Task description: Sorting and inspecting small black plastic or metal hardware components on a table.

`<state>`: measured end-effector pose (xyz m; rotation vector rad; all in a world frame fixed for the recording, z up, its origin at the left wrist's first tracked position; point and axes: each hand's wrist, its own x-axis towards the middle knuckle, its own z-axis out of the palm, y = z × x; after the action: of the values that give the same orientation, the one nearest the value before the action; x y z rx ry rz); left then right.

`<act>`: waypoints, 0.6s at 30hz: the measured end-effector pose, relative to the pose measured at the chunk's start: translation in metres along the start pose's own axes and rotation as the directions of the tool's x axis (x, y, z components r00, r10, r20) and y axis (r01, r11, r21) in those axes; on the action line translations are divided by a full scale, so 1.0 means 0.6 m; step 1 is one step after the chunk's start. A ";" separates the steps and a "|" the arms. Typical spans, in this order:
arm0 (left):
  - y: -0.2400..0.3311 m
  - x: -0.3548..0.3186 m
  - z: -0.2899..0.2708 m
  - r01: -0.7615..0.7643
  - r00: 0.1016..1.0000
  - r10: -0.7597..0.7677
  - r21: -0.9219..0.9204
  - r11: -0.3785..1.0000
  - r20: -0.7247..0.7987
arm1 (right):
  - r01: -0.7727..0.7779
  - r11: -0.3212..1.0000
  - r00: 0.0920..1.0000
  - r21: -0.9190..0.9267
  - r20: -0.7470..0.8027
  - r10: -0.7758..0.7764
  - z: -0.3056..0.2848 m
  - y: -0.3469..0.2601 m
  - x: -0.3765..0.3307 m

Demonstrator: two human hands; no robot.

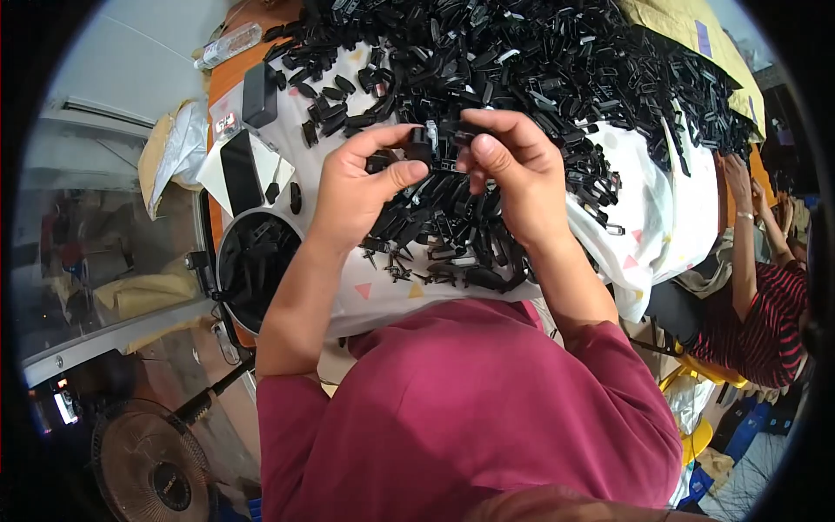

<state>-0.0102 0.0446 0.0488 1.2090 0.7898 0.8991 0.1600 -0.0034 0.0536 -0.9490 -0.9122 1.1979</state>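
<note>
My left hand (358, 181) pinches a small black plastic part (418, 146) between thumb and forefinger. Just to the right, at the same height, my right hand (528, 178) grips another small black plastic part (459, 132) with thumb and fingers. The two parts are held close together; whether they touch I cannot tell. Both hands are over a heap of black plastic clip-like pieces (539, 65) that spreads across the far side of the table. Smaller loose pieces (404, 265) lie nearer to me, below my hands.
A white patterned tablecloth (631, 239) covers the table. At left are a round tub (225, 233) with black parts, a phone (240, 174), a black box (259, 94) and a plastic bottle (228, 45). A fan (155, 461) stands lower left. Another person (765, 313) sits at right.
</note>
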 end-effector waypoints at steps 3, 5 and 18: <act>0.004 -0.004 0.011 -0.049 0.999 0.050 0.028 0.998 -0.005 | 0.095 0.977 0.995 -0.193 0.028 -0.091 -0.003 0.006 -0.006; 0.003 -0.004 0.014 -0.072 0.997 0.073 0.053 0.996 -0.015 | 0.173 0.942 0.985 -0.287 0.040 -0.169 -0.004 0.010 -0.009; -0.001 -0.013 0.024 -0.270 0.962 0.269 0.284 0.920 0.043 | 0.439 0.765 0.897 -0.471 0.177 -0.406 -0.019 0.006 -0.016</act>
<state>-0.0009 0.0314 0.0510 1.6048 0.7815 1.0303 0.1680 -0.0138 0.0458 -1.0372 -1.4504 0.6046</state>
